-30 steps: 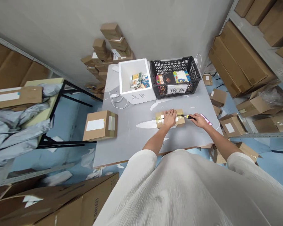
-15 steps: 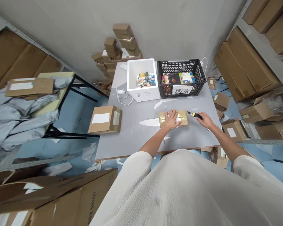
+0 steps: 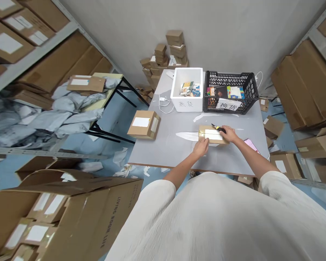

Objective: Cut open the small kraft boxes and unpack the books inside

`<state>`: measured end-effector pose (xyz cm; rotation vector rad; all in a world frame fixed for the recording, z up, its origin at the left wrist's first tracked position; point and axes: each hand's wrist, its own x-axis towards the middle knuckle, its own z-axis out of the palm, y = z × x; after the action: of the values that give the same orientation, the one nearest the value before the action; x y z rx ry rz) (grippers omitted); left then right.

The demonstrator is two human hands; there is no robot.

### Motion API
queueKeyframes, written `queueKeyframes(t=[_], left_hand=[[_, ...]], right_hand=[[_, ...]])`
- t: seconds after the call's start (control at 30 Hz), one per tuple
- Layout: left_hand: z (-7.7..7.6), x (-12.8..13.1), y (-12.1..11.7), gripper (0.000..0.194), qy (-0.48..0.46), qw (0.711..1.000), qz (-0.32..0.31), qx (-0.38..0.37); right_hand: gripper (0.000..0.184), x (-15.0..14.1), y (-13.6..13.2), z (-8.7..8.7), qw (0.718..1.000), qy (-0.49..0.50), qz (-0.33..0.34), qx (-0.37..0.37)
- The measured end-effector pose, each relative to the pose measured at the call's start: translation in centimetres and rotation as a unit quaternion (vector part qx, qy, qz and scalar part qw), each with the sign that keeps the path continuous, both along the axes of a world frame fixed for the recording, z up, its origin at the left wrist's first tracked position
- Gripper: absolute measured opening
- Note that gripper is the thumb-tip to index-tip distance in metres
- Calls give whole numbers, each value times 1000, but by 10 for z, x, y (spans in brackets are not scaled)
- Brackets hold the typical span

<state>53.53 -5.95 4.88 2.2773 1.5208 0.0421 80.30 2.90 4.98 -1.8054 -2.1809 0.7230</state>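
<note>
You seem to be positioning the parcel [image 3: 213,134] for the cutter [image 3: 219,128]; the next cut calls for a firm hold and a clear path.
The parcel lies on the table [image 3: 163,150], between your hands: your left hand [image 3: 201,148] touches its near side, toward the left, whether gripping I cannot tell; your right hand [image 3: 229,134] is closed around the cutter at the right end.

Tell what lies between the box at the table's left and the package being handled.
In the head view, a pointed white patch marks the grey tabletop, beside the package.
</note>
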Motion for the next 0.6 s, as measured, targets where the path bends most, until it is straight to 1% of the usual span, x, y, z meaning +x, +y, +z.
queueKeyframes(t=[0.13,0.23,0.3,0.4,0.5,0.6], left_hand=[[-3,2,-1,51,-13,1000,21,13],[-5,3,8,54,-21,999,43,7],[-6,5,17,56,-29,997,65,2],[-8,11,30,60,-41,996,77,0],[-8,20,41,67,-39,996,86,-11],[-7,31,45,69,-26,993,112,-23]], right_hand=[[49,4,-11,8,999,-25,-19,-17],[50,8,-23,14,997,-47,-47,-33],[50,10,-35,14,996,-46,-64,-42],[48,5,-61,9,995,-8,-87,-53],[45,-5,-86,1,991,61,-107,-59],[43,-11,-101,-5,980,137,-122,-76]])
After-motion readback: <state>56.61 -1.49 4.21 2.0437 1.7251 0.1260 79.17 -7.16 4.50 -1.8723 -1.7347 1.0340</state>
